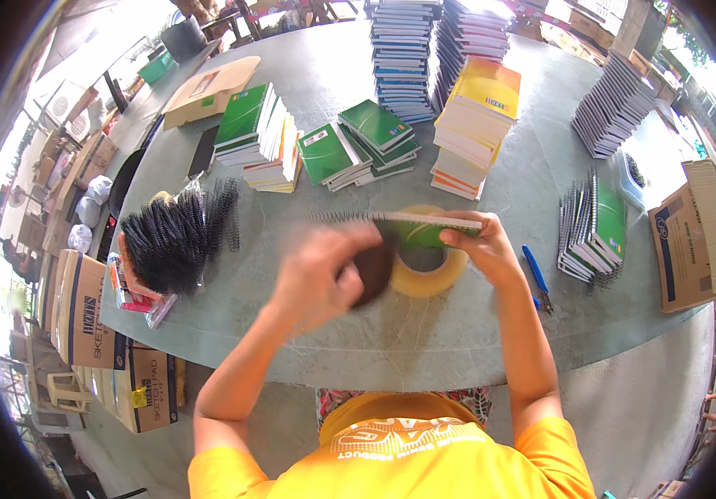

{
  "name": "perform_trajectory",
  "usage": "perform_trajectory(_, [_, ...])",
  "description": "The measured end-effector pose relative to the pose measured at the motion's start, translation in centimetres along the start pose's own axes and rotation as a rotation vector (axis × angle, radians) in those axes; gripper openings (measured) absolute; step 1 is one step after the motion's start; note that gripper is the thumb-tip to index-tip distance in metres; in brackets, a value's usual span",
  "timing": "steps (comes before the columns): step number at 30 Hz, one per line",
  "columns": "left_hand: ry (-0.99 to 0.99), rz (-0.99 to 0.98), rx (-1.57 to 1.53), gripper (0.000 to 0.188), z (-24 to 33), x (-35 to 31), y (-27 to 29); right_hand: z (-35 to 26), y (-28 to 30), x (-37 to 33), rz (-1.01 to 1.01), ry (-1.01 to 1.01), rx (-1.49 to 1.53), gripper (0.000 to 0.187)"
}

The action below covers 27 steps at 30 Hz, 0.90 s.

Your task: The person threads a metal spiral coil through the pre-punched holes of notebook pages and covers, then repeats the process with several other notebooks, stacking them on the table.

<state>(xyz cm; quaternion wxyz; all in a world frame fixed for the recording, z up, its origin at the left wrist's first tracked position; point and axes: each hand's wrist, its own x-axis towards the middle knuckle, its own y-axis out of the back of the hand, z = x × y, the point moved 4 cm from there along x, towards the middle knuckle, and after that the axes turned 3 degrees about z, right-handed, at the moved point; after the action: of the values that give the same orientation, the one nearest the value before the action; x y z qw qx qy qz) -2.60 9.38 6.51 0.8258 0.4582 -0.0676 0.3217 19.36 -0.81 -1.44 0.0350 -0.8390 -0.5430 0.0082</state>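
Note:
My right hand (488, 248) grips a green notebook (420, 233) by its right end, thumb on the near side, with its punched edge turned up. A dark wire coil (337, 217) sticks out from the notebook's left end. Beside that coil is my left hand (320, 264), smeared by motion, so its finger closure cannot be made out. Below the notebook lies a roll of clear yellowish tape (431, 281). A dark brown round thing (374, 270) shows between the left hand and the tape, partly hidden.
Loose black coils (179, 237) are heaped at the left. Green notebooks (374, 133) and a yellow-topped stack (478, 108) stand ahead. Blue-handled pliers (538, 274), coil-bound green notebooks (599, 224) and a cardboard box (694, 241) are at the right. Tall notebook stacks (403, 58) rise behind.

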Motion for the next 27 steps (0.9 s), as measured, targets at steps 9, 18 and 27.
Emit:
perform_trajectory(9, [0.03, -0.183, 0.101, 0.04, 0.3, 1.7, -1.6, -0.7, 0.0, -1.2, -0.001, 0.01, 0.006, 0.03])
perform_trajectory(18, [-0.152, -0.01, 0.03, 0.037, 1.9, 3.3, -1.5, 0.3, 0.2, -1.1, -0.02, 0.037, 0.043, 0.027])
perform_trajectory(27, [-0.179, 0.297, -0.023, 0.037, 2.8, 5.3, 0.9, 0.0, -0.2, -1.5, -0.07, 0.067, -0.005, 0.032])
